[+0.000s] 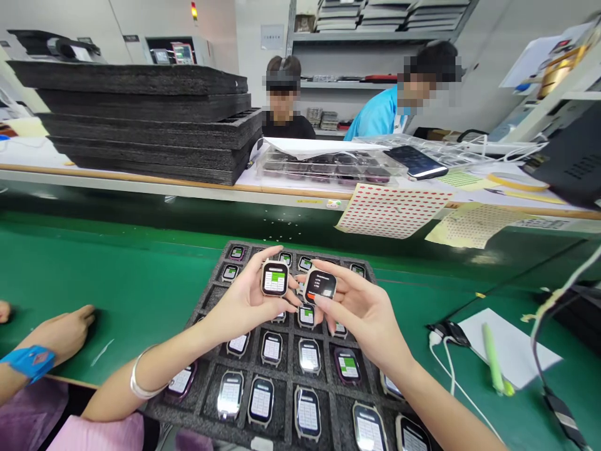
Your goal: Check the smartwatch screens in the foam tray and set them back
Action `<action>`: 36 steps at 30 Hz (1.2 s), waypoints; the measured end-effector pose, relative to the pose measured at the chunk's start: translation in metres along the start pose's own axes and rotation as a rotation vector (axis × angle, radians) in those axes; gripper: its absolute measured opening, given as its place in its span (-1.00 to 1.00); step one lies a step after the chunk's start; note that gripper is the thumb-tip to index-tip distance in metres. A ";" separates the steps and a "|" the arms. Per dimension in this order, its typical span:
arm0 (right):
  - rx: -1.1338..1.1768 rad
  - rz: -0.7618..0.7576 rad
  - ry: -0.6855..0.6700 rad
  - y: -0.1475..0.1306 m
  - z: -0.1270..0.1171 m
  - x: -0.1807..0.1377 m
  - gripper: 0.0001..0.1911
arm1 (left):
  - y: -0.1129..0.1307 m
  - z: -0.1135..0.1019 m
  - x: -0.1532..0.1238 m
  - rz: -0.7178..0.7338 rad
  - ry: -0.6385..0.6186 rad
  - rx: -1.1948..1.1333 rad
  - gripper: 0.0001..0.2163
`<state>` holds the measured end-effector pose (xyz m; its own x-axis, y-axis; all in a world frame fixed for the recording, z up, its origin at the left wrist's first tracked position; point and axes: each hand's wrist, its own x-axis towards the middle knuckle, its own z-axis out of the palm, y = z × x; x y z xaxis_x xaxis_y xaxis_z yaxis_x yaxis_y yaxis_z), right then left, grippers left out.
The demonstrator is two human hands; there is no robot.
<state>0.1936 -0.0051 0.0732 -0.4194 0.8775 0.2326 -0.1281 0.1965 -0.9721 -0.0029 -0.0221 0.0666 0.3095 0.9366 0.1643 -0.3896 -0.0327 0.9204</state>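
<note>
My left hand [256, 291] grips a smartwatch body [275, 278] without a strap, its lit screen showing a table with a green block. Close beside it, my right hand [364, 307] holds a second smartwatch body [320, 286], tilted, with a dark screen, white text lines and a red-orange patch. Both are raised over a black foam tray [291, 383] on the green bench. Several more watch bodies sit in its square pockets, most with lit screens; one with a purple frame [347, 365] lies below my right hand. My hands and wrists cover part of the tray.
A co-worker's hand [66, 332] with a blue wristband rests on the bench at left. Black foam trays [154, 125] are stacked on the raised shelf, near clear plastic trays [328, 166] and a phone [417, 161]. White paper [516, 351], a green pen [493, 360] and cables lie right. Two people are behind.
</note>
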 end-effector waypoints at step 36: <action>-1.087 -0.322 -0.406 0.102 0.056 0.049 -0.58 | -0.034 -0.149 -0.041 0.048 -0.081 1.428 -0.61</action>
<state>0.1097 0.0333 -0.0130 -0.7847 0.5571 0.2719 0.4635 0.8185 -0.3394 -0.1314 -0.0074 -0.0243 0.3876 0.9041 0.1798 0.7750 -0.4252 0.4676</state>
